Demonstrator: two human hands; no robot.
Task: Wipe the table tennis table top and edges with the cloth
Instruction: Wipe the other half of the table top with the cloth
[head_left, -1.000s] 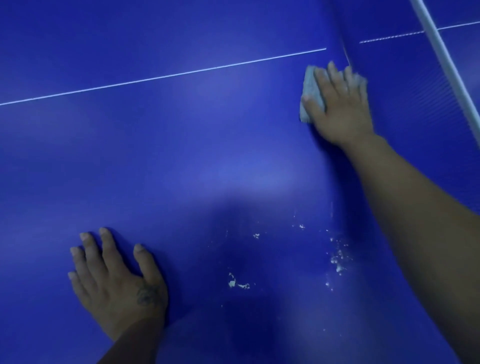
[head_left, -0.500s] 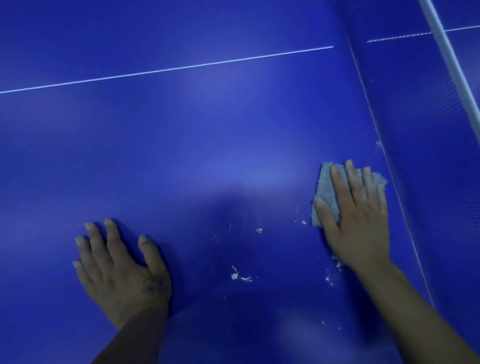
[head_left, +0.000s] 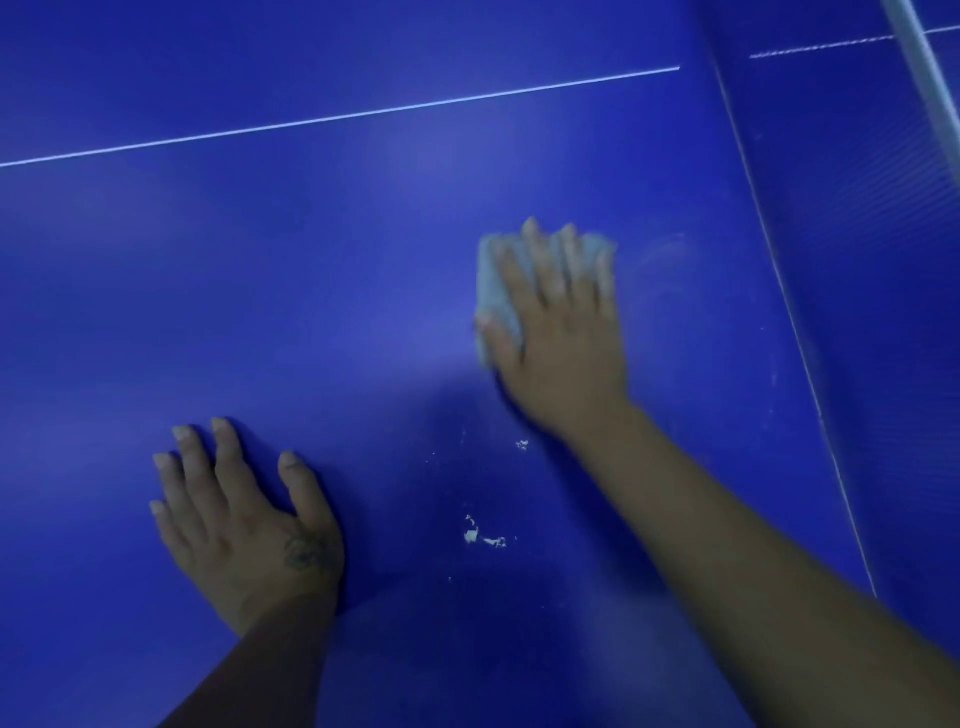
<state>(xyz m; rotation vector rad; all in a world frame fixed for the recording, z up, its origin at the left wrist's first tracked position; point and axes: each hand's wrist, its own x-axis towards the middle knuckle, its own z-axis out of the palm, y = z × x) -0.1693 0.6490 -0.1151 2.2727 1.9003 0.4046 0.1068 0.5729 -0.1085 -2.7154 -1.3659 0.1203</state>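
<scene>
The blue table tennis table top (head_left: 363, 270) fills the view. A pale grey cloth (head_left: 496, 291) lies flat on it right of centre, mostly covered by my right hand (head_left: 558, 327), which presses it down with straight, spread fingers; this hand is motion-blurred. My left hand (head_left: 244, 519) rests flat on the table at lower left, fingers spread, holding nothing. White crumbs of dirt (head_left: 480, 535) lie on the surface between my two arms, and a smaller speck (head_left: 522, 444) sits by my right wrist.
A thin white line (head_left: 337, 118) crosses the table top from left to upper right. The blue net (head_left: 857, 234) stands along the right side, with its white top band (head_left: 930, 78) at the upper right corner.
My right hand slid the cloth from far up by the net down toward me, then left and up to the middle of the table. My left hand stayed planted.
</scene>
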